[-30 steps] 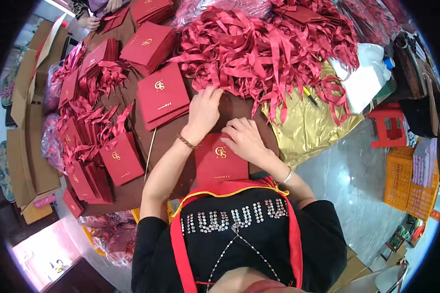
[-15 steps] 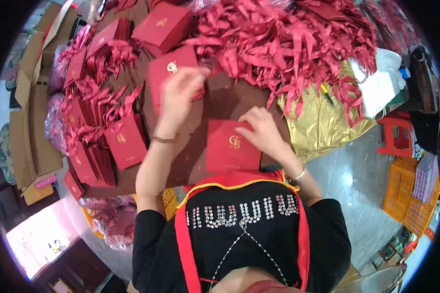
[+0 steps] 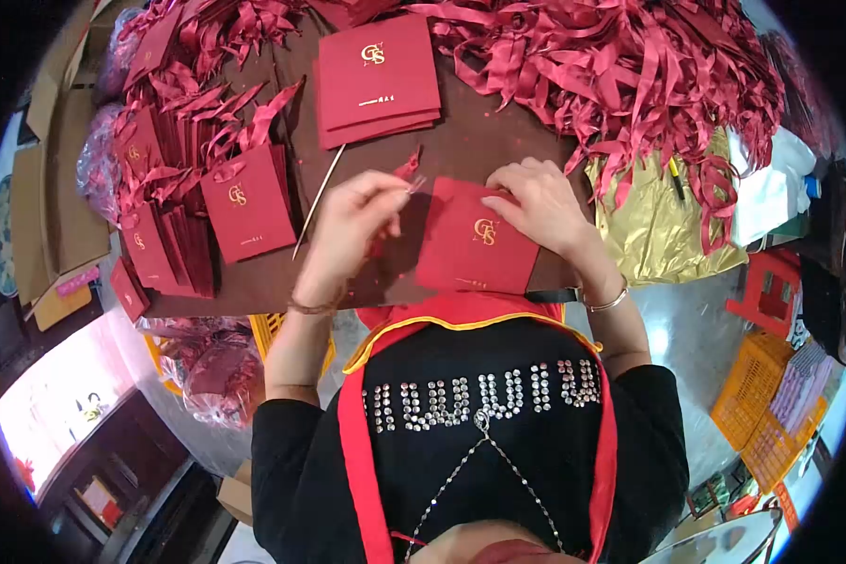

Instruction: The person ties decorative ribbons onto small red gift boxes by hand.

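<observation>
My left hand (image 3: 359, 214) is above the brown table, left of a red bag (image 3: 475, 258) with a gold logo. Its thumb and index finger are pinched around something small, too blurred to name. Bits of red ribbon (image 3: 410, 166) show just beyond and below these fingers. My right hand (image 3: 547, 209) grips the bag at its upper right, with the thumb on the front and the fingers bent over the top edge. The bag lies nearly flat at the table's near edge. A thin stick (image 3: 320, 199) lies left of my left hand.
A stack of red bags (image 3: 379, 75) lies farther back. Bags with ribbons (image 3: 247, 202) stand on the left. A large ribbon heap (image 3: 611, 75) covers the back right, beside gold wrapping (image 3: 663, 226). Orange crates (image 3: 752, 376) and a red stool (image 3: 771, 293) are at the right.
My left hand has moved back from the farther bag stack toward the near bag. My right hand still holds the near bag, now slightly tilted. The whole view has shifted.
</observation>
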The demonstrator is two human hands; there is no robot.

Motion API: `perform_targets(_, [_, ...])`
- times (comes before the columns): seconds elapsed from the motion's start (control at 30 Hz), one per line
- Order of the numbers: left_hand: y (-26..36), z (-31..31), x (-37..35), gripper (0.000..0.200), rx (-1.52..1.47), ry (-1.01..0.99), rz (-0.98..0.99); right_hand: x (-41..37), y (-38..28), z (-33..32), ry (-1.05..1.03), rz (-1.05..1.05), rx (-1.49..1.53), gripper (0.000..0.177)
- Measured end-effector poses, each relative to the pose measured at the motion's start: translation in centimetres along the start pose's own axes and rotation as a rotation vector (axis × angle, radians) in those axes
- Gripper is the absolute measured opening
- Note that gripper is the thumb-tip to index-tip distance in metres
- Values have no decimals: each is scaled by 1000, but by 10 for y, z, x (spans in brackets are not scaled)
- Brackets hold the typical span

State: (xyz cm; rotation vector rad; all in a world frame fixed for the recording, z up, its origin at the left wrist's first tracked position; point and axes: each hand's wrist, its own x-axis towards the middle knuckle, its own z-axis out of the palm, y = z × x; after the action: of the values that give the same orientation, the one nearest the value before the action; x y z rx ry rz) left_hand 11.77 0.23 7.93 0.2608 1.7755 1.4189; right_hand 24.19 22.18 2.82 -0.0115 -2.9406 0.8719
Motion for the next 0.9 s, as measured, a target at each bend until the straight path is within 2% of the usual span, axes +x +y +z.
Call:
perform_targets(0.03, [-20,6,7,14,121,-47,118,0,0,2,-15,14,-2,21])
perform_targets(0.07, [-35,14,10,13,307,-10,253,0,0,2,-23,13,-3,21])
perform_targets(0.1, [-43,22,15,13,364,35,420,1,0,3,-50,50,31,22])
perform_targets(0.17, [-49,30,12,12,502,83,456,4,-4,1,-79,85,67,23])
perform_targets(0.23, [-57,36,14,12,555,109,512,10,-10,-10,-261,227,156,25])
perform_targets(0.37, [-62,42,13,10,716,186,574,12,0,1,-243,197,312,28])
perform_targets(0.47, [-70,44,14,13,877,240,738,15,2,3,-264,225,413,30])
perform_targets(0.63, [-75,48,11,17,970,273,728,16,3,3,-337,297,505,30])
perform_targets(0.8, [-65,45,13,11,692,261,743,14,3,5,-306,336,581,30])
perform_targets(0.9, [-59,44,11,8,737,275,689,13,2,6,-295,348,604,31])
